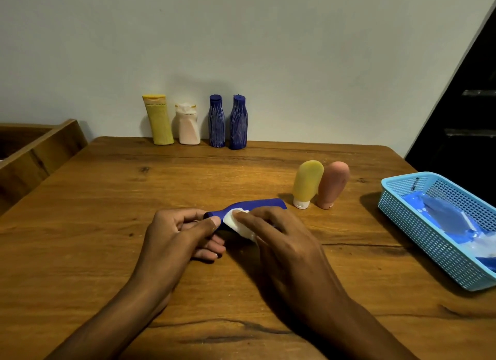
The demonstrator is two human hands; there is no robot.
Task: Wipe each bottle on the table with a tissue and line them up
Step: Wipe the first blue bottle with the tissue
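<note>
A person's two hands work low over the middle of a wooden tabletop (107, 198). The left hand (177, 236) grips the capped neck end of a dark blue bottle (257, 204), which lies nearly flat with its base pointing to the right. The right hand (279, 236) pinches a folded white tissue (236, 221) and presses it against the bottle's shoulder, just beside the left thumb.

To wipe well, it seems best to hold the neck steady, draw the tissue along the body toward the base, and roll the bottle so every side is reached.

Four bottles stand upright in a row at the tabletop's far edge, against a plain pale wall (268, 51): a yellow bottle (159, 121), a pale pink bottle (188, 125), and two dark blue bottles (217, 122) (238, 123). To the right, well apart from that row, a yellow tube (307, 184) and a pink tube (332, 185) stand on their caps, touching. A light blue basket (402, 214) at the right edge holds blue packets. A wooden frame (40, 150) sits beyond the left edge.
</note>
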